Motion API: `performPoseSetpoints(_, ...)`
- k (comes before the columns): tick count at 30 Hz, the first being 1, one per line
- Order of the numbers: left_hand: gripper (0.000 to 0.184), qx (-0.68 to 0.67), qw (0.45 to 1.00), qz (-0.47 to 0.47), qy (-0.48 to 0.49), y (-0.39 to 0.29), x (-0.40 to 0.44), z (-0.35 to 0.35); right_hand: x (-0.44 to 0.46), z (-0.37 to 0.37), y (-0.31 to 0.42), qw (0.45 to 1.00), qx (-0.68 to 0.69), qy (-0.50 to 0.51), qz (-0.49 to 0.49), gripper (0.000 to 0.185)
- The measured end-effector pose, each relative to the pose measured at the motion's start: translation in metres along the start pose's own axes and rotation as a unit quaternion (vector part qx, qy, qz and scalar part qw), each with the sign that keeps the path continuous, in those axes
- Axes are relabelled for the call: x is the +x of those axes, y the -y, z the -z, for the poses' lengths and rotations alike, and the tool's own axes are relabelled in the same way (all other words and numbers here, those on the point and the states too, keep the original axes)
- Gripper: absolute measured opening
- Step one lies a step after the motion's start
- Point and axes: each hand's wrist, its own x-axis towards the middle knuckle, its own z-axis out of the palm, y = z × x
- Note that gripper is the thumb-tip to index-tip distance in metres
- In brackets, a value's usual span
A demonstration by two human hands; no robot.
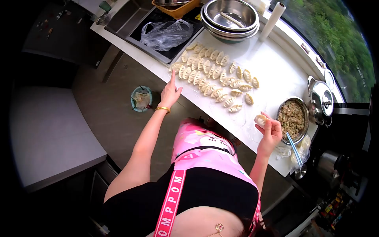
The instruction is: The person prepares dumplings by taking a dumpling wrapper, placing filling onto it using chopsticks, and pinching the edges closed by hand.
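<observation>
My right hand (271, 133) is closed on a folded dumpling (260, 119), held over the front edge of the white counter (272, 85). My left hand (170, 94) holds nothing. Its index finger stretches to the front end of the dumpling rows (196, 76), and the thumb stands apart; I cannot tell whether the fingertip touches a dumpling. Pale pleated dumplings lie in several uneven rows on the counter. Beside my right hand is a metal bowl of minced filling (292, 118), with blue chopsticks (294, 149) leaning over its rim.
Stacked steel bowls (229, 19) and a white roll (272, 21) stand at the back by the window. A lidded pot (320, 100) is beyond the filling. A clear plastic bag (167, 34) lies on the dark cooktop. A small bin (141, 98) sits on the floor.
</observation>
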Motion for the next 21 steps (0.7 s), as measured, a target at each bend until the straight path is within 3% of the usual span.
performPoseSetpoints(2, 0.095, 0.168, 0.984, 0.031, 0.053, 0.015, 0.013, -0.002, -0.003, 0.0, 0.002, 1.0, -0.003, -0.004, 0.0, 0.014)
performPoseSetpoints(3, 0.095, 0.17, 0.984, 0.032, 0.053, 0.025, 0.016, -0.006, -0.004, 0.0, 0.003, 1.0, -0.012, -0.01, 0.002, 0.014)
performPoseSetpoints(5, 0.096, 0.293, 0.95, -0.092, -0.056, 0.046, 0.022, -0.015, -0.007, 0.001, 0.003, 1.0, -0.022, -0.021, -0.003, 0.014)
performPoseSetpoints(12, 0.073, 0.258, 0.961, -0.091, 0.05, 0.059, 0.04, -0.012, -0.016, 0.004, -0.003, 0.997, -0.036, -0.056, -0.025, 0.015)
performPoseSetpoints(16, 0.068, 0.29, 0.943, -0.166, -0.01, 0.045, 0.031, -0.019, -0.016, 0.0, -0.006, 0.997, -0.027, -0.069, -0.023, 0.015)
performPoseSetpoints(21, 0.068, 0.286, 0.939, -0.192, -0.01, 0.041, 0.019, -0.038, -0.013, -0.005, -0.005, 0.997, -0.019, -0.067, -0.021, 0.015)
